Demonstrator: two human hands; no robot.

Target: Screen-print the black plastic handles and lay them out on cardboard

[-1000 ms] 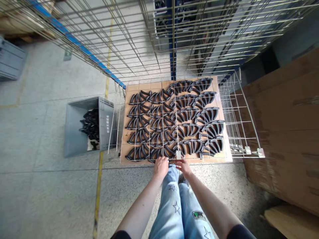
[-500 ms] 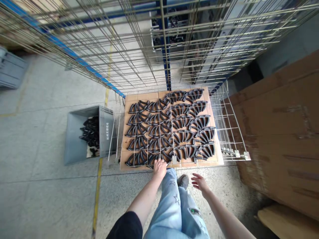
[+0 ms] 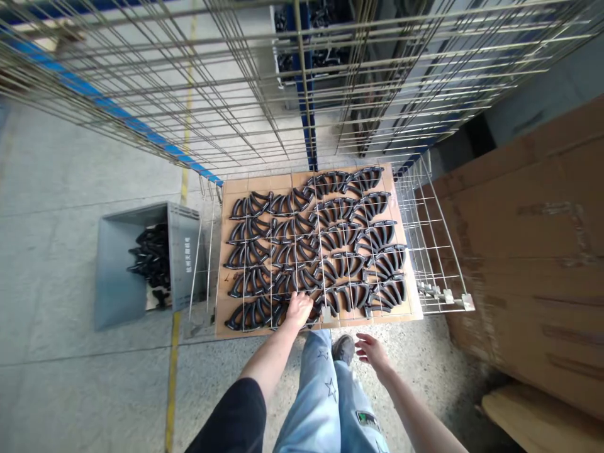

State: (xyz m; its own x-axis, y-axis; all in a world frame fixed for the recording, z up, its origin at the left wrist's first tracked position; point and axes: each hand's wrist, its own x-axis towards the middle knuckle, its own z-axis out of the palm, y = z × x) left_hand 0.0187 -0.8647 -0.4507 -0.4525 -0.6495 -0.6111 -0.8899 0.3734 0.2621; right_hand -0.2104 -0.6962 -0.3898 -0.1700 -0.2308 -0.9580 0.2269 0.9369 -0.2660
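Note:
My left hand [image 3: 299,308] reaches over the front edge of a wire shelf, above rows of black curved handle-like parts [image 3: 255,313]. Its fingers are bent downward and close together; what they grip or touch underneath is hidden. The parts lie in several fan-like rows on a cardboard sheet [image 3: 415,305], seen through the wires. My right hand [image 3: 372,350] hangs in front of the sheet's front edge, fingers apart, holding nothing. A small pale clip [image 3: 326,314] sits on the wire shelf's front, right of my left hand.
A grey plastic crate [image 3: 113,270] with more black parts stands on the floor at left. Tall wire racks on a blue frame [image 3: 304,119] rise behind. Large brown cardboard [image 3: 528,245] stands at right. White clips line the shelf's right front corner. A yellow line marks the floor.
My left hand has moved slightly inward from the front edge, over the black parts. The right hand stays in front, apart from the sheet. The whole view has shifted a little.

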